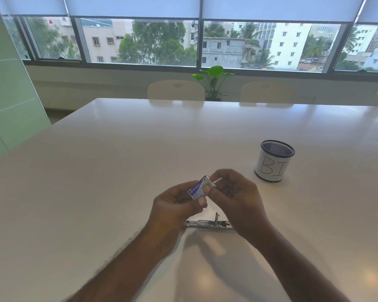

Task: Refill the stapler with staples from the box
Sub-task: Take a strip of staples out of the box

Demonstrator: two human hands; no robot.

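Big white table (118, 171) has loads of bare room all round. Mesh cup (274, 160) sits off right. Open stapler (210, 223) lies beneath both hands. Left hand (175, 205) grips the staple box (198, 189); right hand (234, 192) pinches its end.

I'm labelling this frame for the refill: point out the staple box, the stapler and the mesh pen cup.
staple box (197, 190): head view, blue printed side.
stapler (207, 223): head view, open metal staple channel.
mesh pen cup (272, 167): head view, white paper label.
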